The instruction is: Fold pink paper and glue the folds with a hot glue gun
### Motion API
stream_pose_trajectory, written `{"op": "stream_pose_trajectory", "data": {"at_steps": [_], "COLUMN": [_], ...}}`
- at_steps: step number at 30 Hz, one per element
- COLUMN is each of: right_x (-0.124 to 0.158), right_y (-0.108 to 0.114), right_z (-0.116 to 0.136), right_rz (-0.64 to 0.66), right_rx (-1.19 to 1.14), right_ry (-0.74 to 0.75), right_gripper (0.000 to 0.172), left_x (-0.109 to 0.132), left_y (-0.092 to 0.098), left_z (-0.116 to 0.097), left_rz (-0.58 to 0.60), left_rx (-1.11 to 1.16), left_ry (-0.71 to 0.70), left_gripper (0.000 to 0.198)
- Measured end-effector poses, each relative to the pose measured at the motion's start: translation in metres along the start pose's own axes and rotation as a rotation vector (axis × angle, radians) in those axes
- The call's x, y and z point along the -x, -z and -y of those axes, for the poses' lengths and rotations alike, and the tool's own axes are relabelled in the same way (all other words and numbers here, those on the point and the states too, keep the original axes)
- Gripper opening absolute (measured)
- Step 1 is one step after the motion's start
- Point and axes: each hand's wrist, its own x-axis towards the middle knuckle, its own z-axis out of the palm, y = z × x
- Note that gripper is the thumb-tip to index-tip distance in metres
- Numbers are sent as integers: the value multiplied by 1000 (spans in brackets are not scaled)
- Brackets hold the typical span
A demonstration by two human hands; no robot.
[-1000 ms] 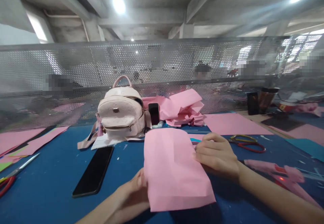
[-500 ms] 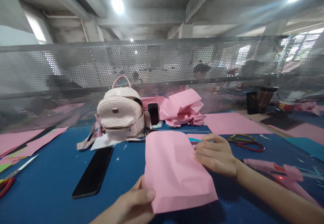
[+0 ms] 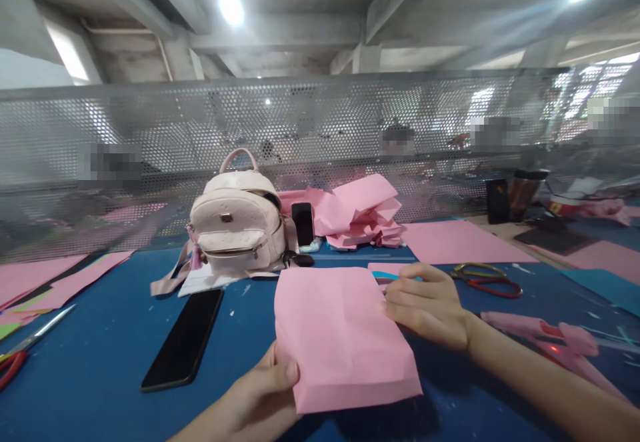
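A folded pink paper bag (image 3: 345,342) is held up over the blue table, tilted toward me, its folded-over strip along the near edge. My left hand (image 3: 273,389) pinches the lower left side, thumb on top and the other fingers hidden beneath. At the right edge, my right hand (image 3: 425,305) has its fingers bent together against the paper; the fingertips are partly hidden there. Just behind that hand lie a strip of pink and blue paper (image 3: 387,274) and scissors (image 3: 490,282) with red and yellow handles. A pink glue gun (image 3: 545,335) with a lit red light rests beyond my right forearm.
A black phone (image 3: 185,342) lies left of the bag, with a cream backpack (image 3: 237,222) behind it. Crumpled pink paper (image 3: 360,212) and a pink sheet (image 3: 465,242) are farther back. More scissors (image 3: 40,335) lie far left. A perforated metal screen (image 3: 320,122) stands behind; people show through it.
The paper bag has shifted slightly left and its top edge now looks flatter and wider. My left hand moved a little left with it; my right hand stayed nearly still.
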Motion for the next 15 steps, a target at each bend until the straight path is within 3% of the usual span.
{"op": "stream_pose_trajectory", "data": {"at_steps": [10, 15], "right_x": [5, 12], "right_y": [-7, -13], "right_z": [-1, -2], "right_rz": [-26, -27], "right_rx": [-68, -71], "right_ry": [-6, -56], "right_gripper": [13, 11], "left_x": [1, 0], "left_y": [5, 7], "left_z": [-1, -1], "left_rz": [51, -48], "left_rx": [69, -47], "left_ry": [-58, -105], "left_gripper": [74, 52]}}
